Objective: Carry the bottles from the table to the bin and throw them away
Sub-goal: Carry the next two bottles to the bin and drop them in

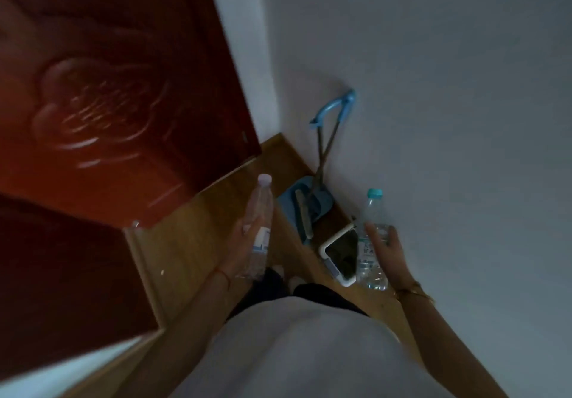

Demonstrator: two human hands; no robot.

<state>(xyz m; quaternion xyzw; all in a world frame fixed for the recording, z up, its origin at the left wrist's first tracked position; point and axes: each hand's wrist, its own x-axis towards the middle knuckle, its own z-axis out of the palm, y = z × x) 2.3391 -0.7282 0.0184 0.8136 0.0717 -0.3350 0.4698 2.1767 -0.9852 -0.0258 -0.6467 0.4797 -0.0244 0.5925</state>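
Wooden floor point(198, 242): bin point(340, 255), dustpan point(306, 202).

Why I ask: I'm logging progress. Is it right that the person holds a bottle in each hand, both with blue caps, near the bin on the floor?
Not quite. Only the bottle in the right hand, the blue-capped bottle, has a blue cap; the left hand holds a white-capped bottle. The head view shows this. The rest holds: the bin stands on the floor nearby.

A home, a corner by the entrance: a carved reddish-brown wooden door point(102, 112), warm wood-plank floor point(198, 242), plain white walls point(433, 118), and a blue plastic dustpan with long-handled broom point(305, 204) leaning there.
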